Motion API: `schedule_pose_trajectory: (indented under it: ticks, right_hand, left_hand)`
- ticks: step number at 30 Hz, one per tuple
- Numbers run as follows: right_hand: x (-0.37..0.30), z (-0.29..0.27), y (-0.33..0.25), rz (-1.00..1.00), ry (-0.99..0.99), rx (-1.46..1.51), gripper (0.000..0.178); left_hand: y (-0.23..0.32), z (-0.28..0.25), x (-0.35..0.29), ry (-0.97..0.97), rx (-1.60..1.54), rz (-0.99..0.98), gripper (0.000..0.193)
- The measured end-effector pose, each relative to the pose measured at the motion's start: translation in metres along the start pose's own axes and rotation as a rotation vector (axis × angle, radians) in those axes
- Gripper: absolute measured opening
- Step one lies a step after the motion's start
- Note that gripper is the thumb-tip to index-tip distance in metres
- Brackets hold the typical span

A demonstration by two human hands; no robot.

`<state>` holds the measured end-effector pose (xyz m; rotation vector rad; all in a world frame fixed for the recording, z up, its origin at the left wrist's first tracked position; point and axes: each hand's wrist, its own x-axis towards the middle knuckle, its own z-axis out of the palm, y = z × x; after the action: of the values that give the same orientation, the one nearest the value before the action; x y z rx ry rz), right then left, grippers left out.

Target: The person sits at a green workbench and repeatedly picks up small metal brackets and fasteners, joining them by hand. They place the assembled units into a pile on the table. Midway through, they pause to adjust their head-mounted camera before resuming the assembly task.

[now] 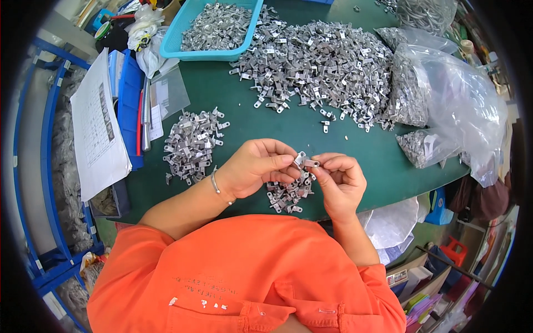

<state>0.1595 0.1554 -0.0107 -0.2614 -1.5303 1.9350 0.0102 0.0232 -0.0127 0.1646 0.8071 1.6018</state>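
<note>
Metal clip, in the head view, pinched between nearly closed fingertips of left hand and right hand, just above a small pile of clips; hard to tell whether one piece or two. Probably light, stiff, slightly slippery, not fragile; best gripped by the flat tab. Farther off, similar small parts inside a turquoise basket, and more grey metal pieces in clear plastic bags at right.

glossy metal brackets, smooth tabletop, plastic basket
</note>
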Motion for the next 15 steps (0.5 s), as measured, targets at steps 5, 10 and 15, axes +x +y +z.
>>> schedule_pose_trajectory:
  ticks: [5, 10, 15]
  right_hand:
    - [0.009, 0.005, -0.006, -0.553, -0.259, -0.705, 0.025]
    - [0.025, -0.004, -0.001, -0.469, -0.166, -0.865, 0.018]
    - [0.050, -0.036, 0.029, -0.181, 0.050, -1.370, 0.015]
  left_hand:
    - [-0.002, 0.006, -0.002, 0.056, 0.019, -0.022, 0.014]
    - [0.014, 0.005, -0.015, 0.226, 0.450, 0.162, 0.012]
    - [0.067, -0.038, -0.033, 0.558, 1.307, 0.846, 0.011]
